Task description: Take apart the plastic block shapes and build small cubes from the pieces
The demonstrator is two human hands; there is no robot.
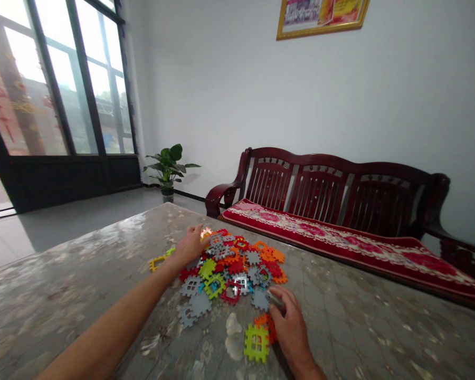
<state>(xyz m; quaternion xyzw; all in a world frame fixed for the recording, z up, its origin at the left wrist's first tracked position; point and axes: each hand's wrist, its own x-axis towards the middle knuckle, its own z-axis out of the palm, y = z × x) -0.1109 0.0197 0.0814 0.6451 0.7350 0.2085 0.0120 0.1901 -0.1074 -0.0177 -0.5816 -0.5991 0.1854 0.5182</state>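
Observation:
A pile of flat plastic interlocking tiles (pixel 208 267) with toothed edges lies on the table, in grey, red, orange, lime green and blue. Some have window-like cutouts. At the pile's far left edge is my left hand (pixel 190 245), its fingers stretched out against the tiles; their tips are partly hidden. My right hand (pixel 292 319) is at the near right side, thumb and fingers curled around a small greyish thing whose kind is unclear. Close to it lie a flat grey tile (pixel 260 299), an orange tile (pixel 266 323) partly covered by the hand, and a lime green window tile (pixel 256 343).
The table (pixel 360 322) has a glossy, floral-patterned grey covering. Behind it stands a dark red wooden bench (pixel 320 184) with a red floral cushion (pixel 301 227). A potted plant (pixel 168 166) is by the wall, and glass doors (pixel 71 95) are at the left.

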